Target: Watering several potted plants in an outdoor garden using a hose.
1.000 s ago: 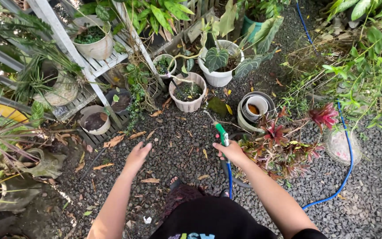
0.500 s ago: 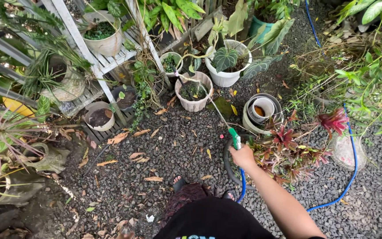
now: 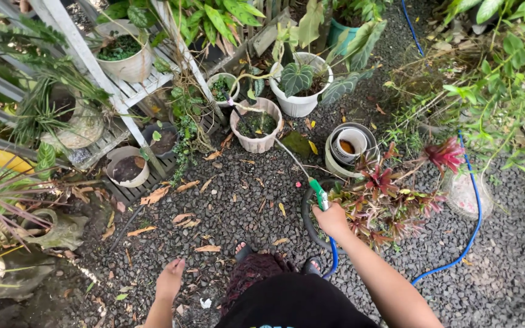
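Dark gravel spreads between potted plants. Right hand grips a green hose nozzle, spraying toward a ribbed beige pot; left hand hangs loosely open, empty.

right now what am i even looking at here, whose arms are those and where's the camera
The camera sits on a person's head and looks straight down, so the two arms coming in from the bottom edge are that person's own. There is no machine here, only bare hands.

The right hand grips a green spray nozzle on a blue hose, which loops away over the dark gravel. A thin stream of water runs from the nozzle toward a ribbed beige pot. The left hand is empty and hangs open low over the gravel.

Around them: a white pot with dark veined leaves, a red-leaved plant beside the right hand, a stack of empty round pots, and a white slatted shelf with more potted plants. Dry leaves lie scattered on the ground.
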